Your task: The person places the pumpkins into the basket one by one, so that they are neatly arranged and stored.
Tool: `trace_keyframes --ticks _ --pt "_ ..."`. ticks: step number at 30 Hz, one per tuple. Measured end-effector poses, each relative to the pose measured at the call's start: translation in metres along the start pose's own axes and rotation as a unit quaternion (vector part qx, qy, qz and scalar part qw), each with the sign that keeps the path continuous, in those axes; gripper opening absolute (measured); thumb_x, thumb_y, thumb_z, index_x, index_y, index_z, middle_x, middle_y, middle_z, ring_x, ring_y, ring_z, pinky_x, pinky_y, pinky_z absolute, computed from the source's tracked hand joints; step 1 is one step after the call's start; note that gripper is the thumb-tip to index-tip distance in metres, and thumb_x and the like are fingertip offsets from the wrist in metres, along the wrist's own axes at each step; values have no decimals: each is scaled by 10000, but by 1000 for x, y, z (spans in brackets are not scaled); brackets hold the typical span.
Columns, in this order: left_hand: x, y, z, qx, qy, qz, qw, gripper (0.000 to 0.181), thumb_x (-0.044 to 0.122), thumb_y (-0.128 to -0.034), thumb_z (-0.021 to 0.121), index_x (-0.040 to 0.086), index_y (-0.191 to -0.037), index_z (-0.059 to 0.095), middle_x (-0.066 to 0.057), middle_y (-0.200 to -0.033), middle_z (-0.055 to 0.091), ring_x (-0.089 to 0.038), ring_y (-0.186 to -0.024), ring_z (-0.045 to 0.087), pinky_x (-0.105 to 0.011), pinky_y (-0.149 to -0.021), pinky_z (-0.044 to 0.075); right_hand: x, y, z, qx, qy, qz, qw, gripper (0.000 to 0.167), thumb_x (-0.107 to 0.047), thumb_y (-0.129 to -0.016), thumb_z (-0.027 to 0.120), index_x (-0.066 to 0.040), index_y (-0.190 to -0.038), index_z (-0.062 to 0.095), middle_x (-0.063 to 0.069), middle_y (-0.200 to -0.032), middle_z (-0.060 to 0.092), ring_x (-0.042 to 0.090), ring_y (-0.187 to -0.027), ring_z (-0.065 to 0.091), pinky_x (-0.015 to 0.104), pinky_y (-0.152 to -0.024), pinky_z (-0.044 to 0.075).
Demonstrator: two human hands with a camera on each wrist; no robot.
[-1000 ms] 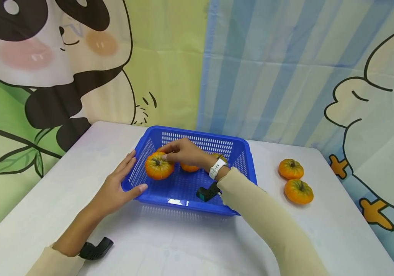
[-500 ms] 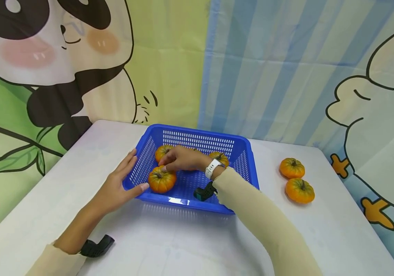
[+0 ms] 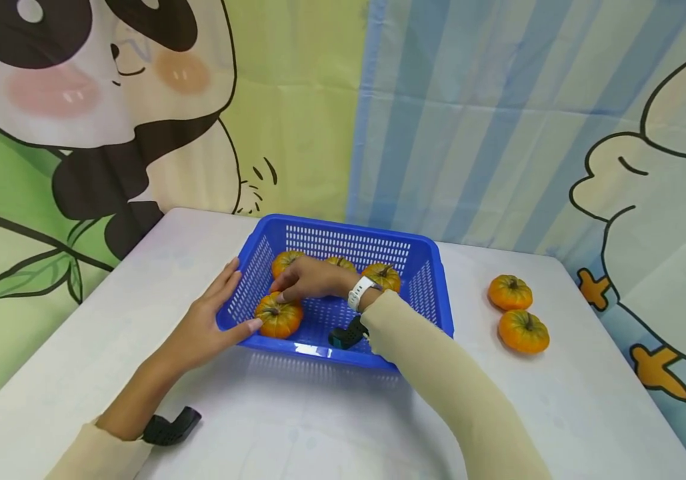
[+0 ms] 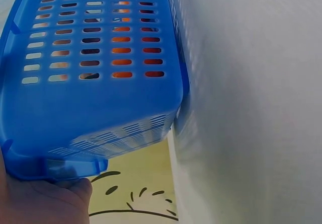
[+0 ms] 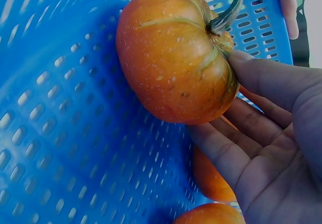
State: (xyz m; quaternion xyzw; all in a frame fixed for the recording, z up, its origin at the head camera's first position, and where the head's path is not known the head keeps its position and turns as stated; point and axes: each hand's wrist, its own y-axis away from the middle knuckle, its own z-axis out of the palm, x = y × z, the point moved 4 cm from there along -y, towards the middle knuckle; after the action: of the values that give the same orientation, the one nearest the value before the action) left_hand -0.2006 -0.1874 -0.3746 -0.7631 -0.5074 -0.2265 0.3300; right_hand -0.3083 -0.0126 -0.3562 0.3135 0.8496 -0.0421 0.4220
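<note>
The right hand (image 3: 309, 277) pinches a squat, ribbed orange pumpkin (image 3: 279, 319) at the near left inside a blue perforated plastic basket (image 3: 343, 355); the left hand (image 3: 203, 328) rests straight fingers along its left rim. Placing seems nearly done; next calls for loosening the pinch.

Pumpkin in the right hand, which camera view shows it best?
The right wrist view: the pumpkin is large, its stem clear. The head view shows it smaller, partly covered by the right hand; the left wrist view, only orange through slots in the basket, possibly it.
</note>
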Motion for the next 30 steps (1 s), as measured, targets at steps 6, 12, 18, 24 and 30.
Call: trace_keyframes --ticks 6,12,18,24,30 --pt "0 0 -1 48 -29 -1 10000 912 404 -878 700 17 -1536 202 -19 -1629 54 -339 -1462 116 -621 -1080 245 -3 -4 4 -159 -117 99 9998 249 -96 -931 662 -9 -1161 703 32 -1047 720 99 -910 652 197 -819 524" --pt "0 1 -2 63 -31 -38 10000 915 408 -877 700 16 -1536 200 -14 -1630 54 -342 -1461 122 -618 -1079 249 -3 -7 8 -482 -113 187 9986 262 -107 -940 652 -8 -1179 693 43 -1053 716 111 -898 661 214 -812 534" --pt "-1 1 -2 112 -46 4 9999 909 401 -877 702 13 -1534 208 -10 -1629 62 -335 -1462 127 -612 -1075 261 -2 -8 8 -516 -186 233 9982 256 -126 -951 640 -8 -1173 691 39 -1028 715 140 -854 675 257 -772 561" --pt "-1 -1 1 78 37 19 10000 910 412 -877 702 23 -1536 211 0 -1629 65 -328 -1461 134 -600 -1081 261 -1 -5 4 -354 -186 161 9991 294 -150 -943 653 8 -1190 680 41 -1064 712 121 -868 673 247 -777 556" --pt "-1 -1 0 110 -35 -35 9999 910 424 -876 697 27 -1537 214 -4 -1628 70 -331 -1460 139 -605 -1075 268 -7 -2 0 -175 -502 -56 9986 320 -110 -928 665 42 -1209 659 89 -1113 700 134 -948 662 243 -831 538"
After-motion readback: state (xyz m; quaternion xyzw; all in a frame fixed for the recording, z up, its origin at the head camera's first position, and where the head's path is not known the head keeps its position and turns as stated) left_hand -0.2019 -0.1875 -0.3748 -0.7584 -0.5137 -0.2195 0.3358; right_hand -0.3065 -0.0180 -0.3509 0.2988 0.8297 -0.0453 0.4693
